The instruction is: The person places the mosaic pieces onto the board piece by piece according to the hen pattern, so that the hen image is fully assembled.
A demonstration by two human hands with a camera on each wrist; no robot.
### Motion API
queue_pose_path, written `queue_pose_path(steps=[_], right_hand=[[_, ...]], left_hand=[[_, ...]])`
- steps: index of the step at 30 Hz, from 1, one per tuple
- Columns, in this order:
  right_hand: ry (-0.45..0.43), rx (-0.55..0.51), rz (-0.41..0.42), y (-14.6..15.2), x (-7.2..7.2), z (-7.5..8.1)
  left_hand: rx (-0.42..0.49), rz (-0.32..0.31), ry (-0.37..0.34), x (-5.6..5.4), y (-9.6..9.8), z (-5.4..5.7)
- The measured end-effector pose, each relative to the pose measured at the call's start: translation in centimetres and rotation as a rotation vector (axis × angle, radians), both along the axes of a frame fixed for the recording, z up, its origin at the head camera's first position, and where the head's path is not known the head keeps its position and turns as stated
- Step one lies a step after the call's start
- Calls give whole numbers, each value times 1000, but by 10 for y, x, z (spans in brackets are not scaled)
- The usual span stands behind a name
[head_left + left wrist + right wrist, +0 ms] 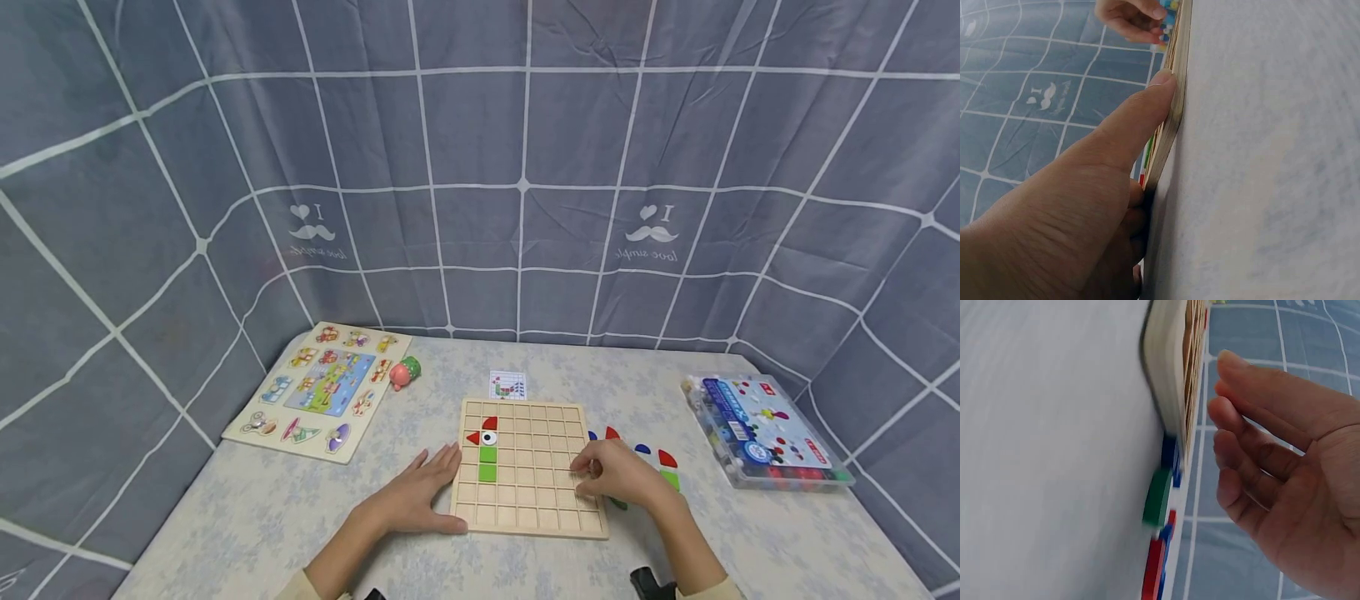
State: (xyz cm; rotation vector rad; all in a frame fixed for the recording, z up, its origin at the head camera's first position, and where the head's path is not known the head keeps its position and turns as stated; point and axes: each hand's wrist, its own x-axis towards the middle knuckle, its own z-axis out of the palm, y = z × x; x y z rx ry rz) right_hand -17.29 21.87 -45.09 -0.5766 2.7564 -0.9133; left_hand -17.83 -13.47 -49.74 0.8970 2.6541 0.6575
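A wooden grid board lies on the table. In its upper left cells sit a red quarter-round piece, a red triangular piece, an eye piece and two green squares. My left hand rests along the board's left side, thumb against its edge in the left wrist view. Over the right edge hovers my right hand, fingers loosely bent. The right wrist view shows nothing between the thumb and fingers. Beyond the board stands a small pattern card.
Loose pieces lie right of the board, among them a red one, a blue one and a dark green one. A picture puzzle board and a small toy are at left, a plastic box at right.
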Motion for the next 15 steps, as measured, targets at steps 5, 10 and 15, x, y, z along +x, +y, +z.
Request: queue_pose_path(steps=[5, 10, 15], right_hand=[[-8, -4, 8, 19, 4, -2], [-40, 9, -25, 34, 8, 0], [-94, 46, -40, 46, 9, 1]], left_hand=[[4, 4, -9, 1, 0, 1], [1, 2, -6, 1, 0, 2], [5, 2, -7, 0, 1, 3]])
